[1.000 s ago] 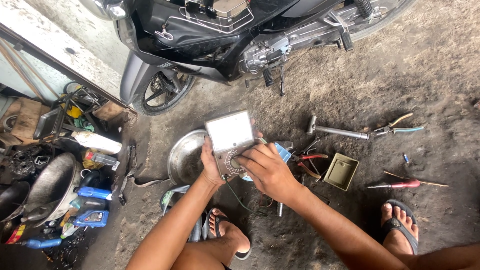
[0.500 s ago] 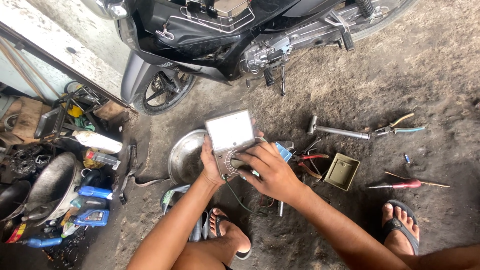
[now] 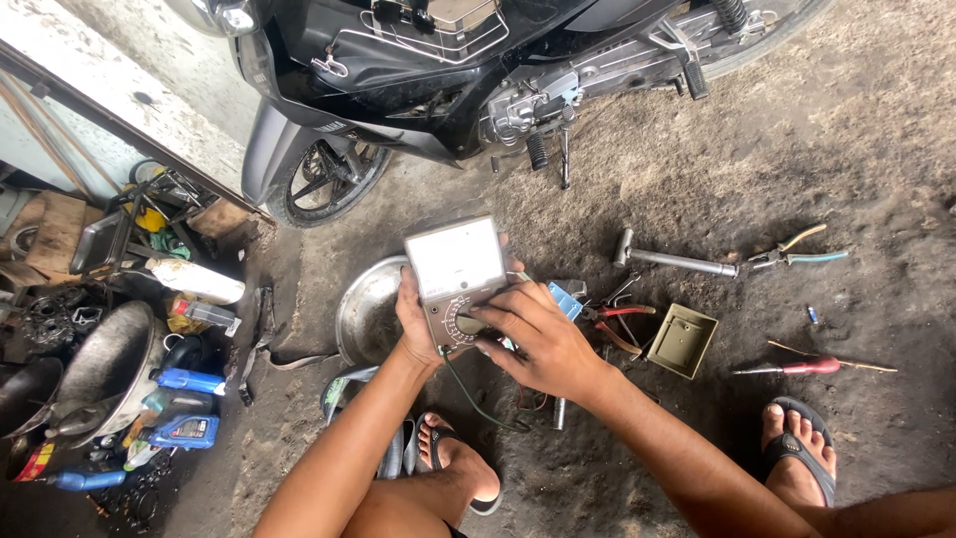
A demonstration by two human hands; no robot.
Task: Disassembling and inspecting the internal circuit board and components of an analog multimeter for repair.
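Dusty, oil-dark ground (image 3: 757, 130) fills the workshop floor, and everything is easiest placed from the analogue meter (image 3: 456, 274), a grey box with a pale dial face held just above the person's knees. The left hand (image 3: 416, 324) grasps the meter's left edge, thumb on its front and fingers wrapped behind. The right hand (image 3: 538, 339) lies over the meter's lower right corner, fingers bent onto the round selector knob (image 3: 468, 321); whether they pinch it or merely rest on it is hard to tell. A dark lead (image 3: 468, 394) hangs from under the meter toward the ground.

Beyond the meter stands a black motorcycle (image 3: 448, 70), its front wheel (image 3: 324, 179) up and to the left. Just left of the meter sits a metal bowl (image 3: 363, 309). Right of the meter lie red-handled pliers (image 3: 617, 324), then a small olive tray (image 3: 682, 341), a red screwdriver (image 3: 797, 368), a steel socket wrench (image 3: 672, 260) and green-handled pliers (image 3: 797, 249). Far left of the meter, blue oil bottles (image 3: 184, 418) crowd among parts. Sandalled feet (image 3: 797, 448) flank it below.
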